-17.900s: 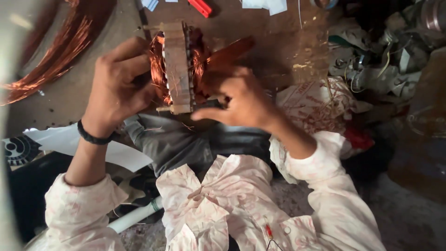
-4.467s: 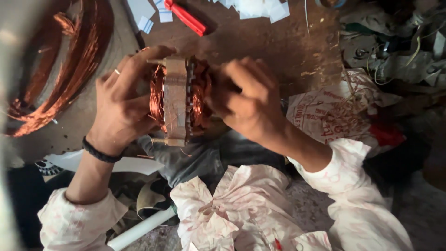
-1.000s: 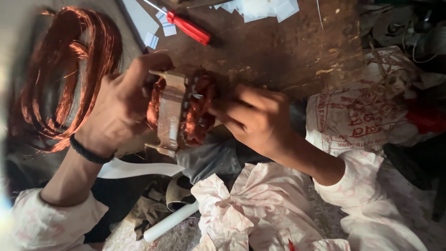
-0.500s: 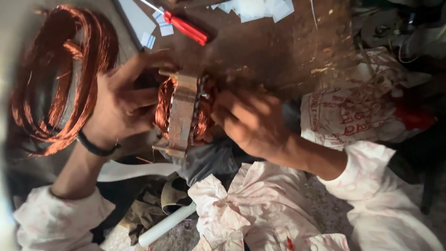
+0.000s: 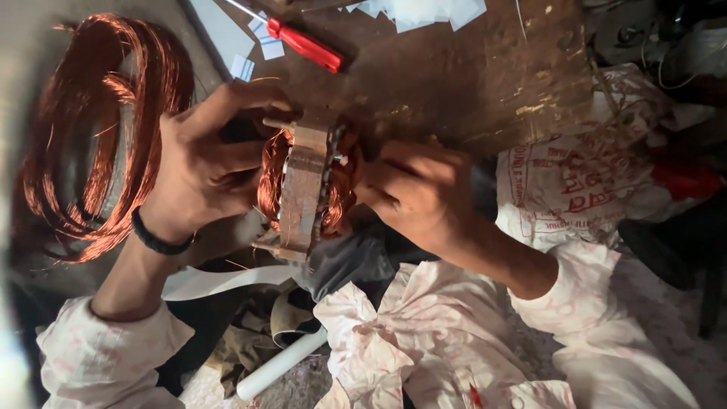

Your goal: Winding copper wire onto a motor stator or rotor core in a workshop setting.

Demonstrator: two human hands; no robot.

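Stator (image 5: pixel 307 185) clasped between both hands' grip.

Both hands clasp a rusty metal motor stator wound with copper wire (image 5: pixel 307 185), held on edge. The left hand (image 5: pixel 201 163) wraps its far side, fingers spread over the winding; the right hand (image 5: pixel 413 189) presses fingertips into the coil opposite. Left of the grip lies a loose hank of copper wire (image 5: pixel 91 129). Beyond the grip, a red-handled screwdriver (image 5: pixel 303 45) rests on the brown wooden counter (image 5: pixel 469 83).
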